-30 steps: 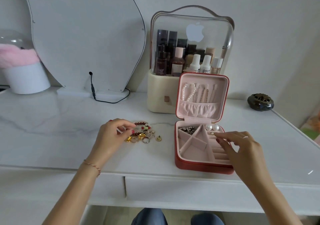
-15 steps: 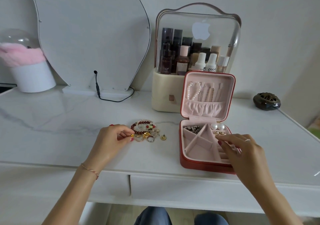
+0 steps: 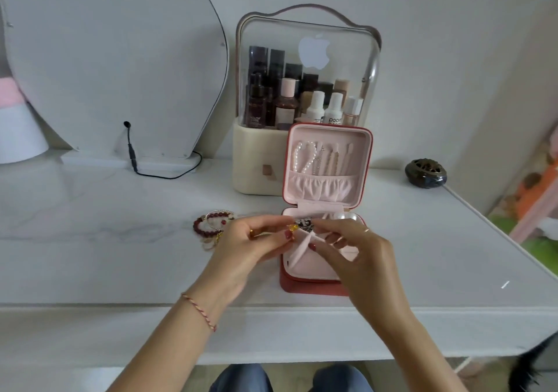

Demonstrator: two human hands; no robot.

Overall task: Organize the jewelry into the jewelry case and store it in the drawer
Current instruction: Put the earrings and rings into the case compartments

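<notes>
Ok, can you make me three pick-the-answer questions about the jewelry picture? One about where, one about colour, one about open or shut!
1. Where is the dark red bead bracelet?
A. on the white tabletop
B. in the case lid
C. on a wrist

2. What colour lines the red square jewelry case?
A. blue
B. pink
C. black

3. The case lid is:
A. zipped shut
B. taken off
C. standing open

Answers: 1 A, the bracelet lies left of the case. 2 B, its padding is pale pink. 3 C, the lid stands upright, showing pearls.
</notes>
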